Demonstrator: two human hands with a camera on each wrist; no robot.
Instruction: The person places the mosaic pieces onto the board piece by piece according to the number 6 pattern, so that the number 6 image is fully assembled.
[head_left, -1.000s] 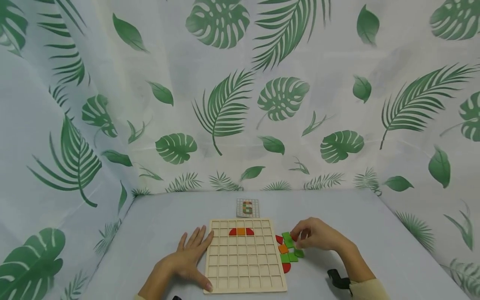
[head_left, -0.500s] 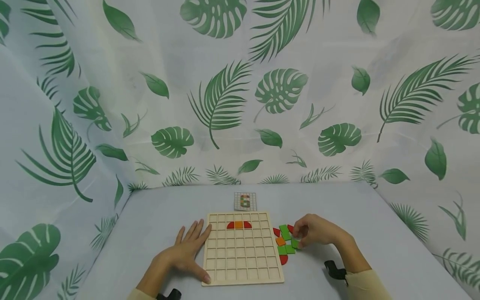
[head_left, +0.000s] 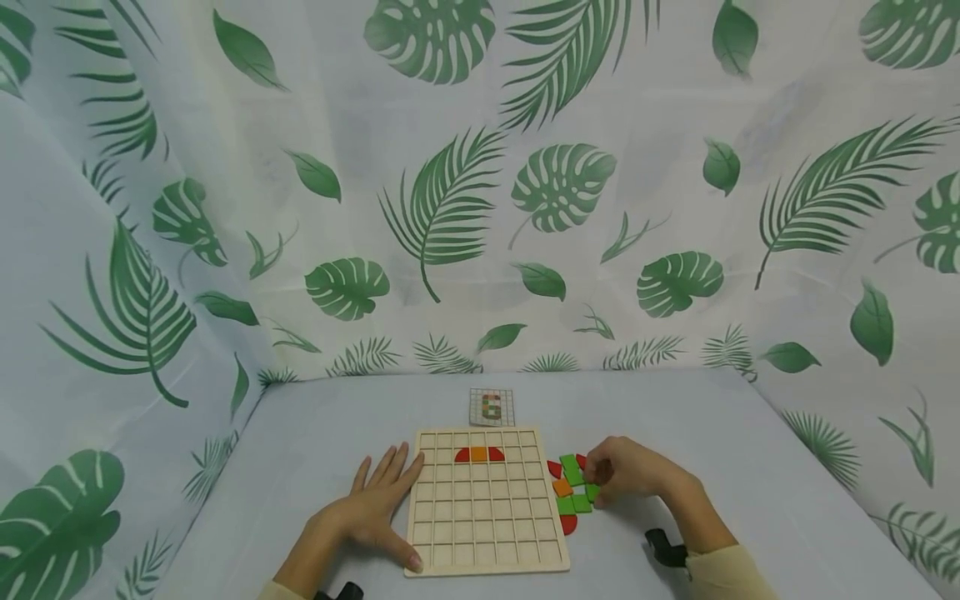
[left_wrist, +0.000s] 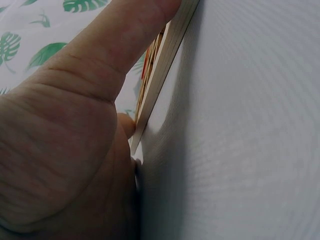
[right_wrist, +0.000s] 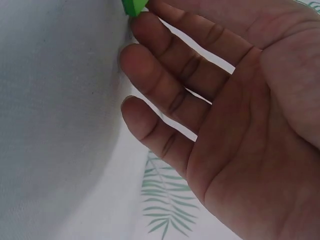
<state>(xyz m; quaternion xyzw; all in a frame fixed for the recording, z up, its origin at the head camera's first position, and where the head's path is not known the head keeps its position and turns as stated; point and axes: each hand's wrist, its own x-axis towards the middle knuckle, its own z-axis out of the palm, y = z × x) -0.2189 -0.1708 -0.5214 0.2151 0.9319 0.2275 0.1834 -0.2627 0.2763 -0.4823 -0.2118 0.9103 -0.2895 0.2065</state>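
Observation:
A wooden grid board (head_left: 487, 525) lies on the table, with two red quarter-round tiles (head_left: 462, 455) and an orange square tile (head_left: 478, 454) between them in an upper row. My left hand (head_left: 375, 508) is spread along the board's left side. Its fingertips touch the edge, and its thumb (left_wrist: 120, 40) lies at the near corner. Right of the board, my right hand (head_left: 630, 468) bends over loose tiles, its thumb and fingertips at a green tile (head_left: 592, 492). In the right wrist view this green tile (right_wrist: 134, 6) shows at the fingertips, partly out of frame.
Loose green tiles (head_left: 572, 470), an orange tile (head_left: 562, 487) and red tiles (head_left: 568, 524) lie close against the board's right side. Behind the board is a small pattern card (head_left: 492, 407) with a coloured 6. A leaf-printed cloth (head_left: 480, 208) stands at the back and sides.
My right hand has come down from above the pile onto the green tile at its right, lower side. The left hand stays at the board. The head view has shifted slightly.

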